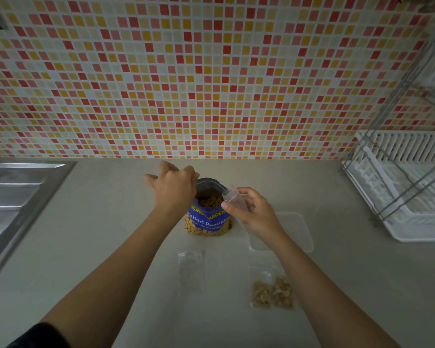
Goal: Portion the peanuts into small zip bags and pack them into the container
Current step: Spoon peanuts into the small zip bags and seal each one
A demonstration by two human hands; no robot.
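A blue bag of salted peanuts (207, 219) stands open on the counter. My left hand (172, 188) is at its mouth, with the fingertips dipped inside and hidden from view. My right hand (251, 209) holds a small clear zip bag (232, 198) by its top, just right of the peanut bag's opening. A clear plastic container (299, 232) lies behind my right wrist. Two small bags filled with peanuts (271, 293) lie side by side at the front right. An empty zip bag (191, 271) lies flat in front of the peanut bag.
A steel sink drainboard (15, 197) takes up the left side. A white dish rack with a metal frame (407, 187) stands at the right. A mosaic tiled wall (211, 71) rises behind the counter.
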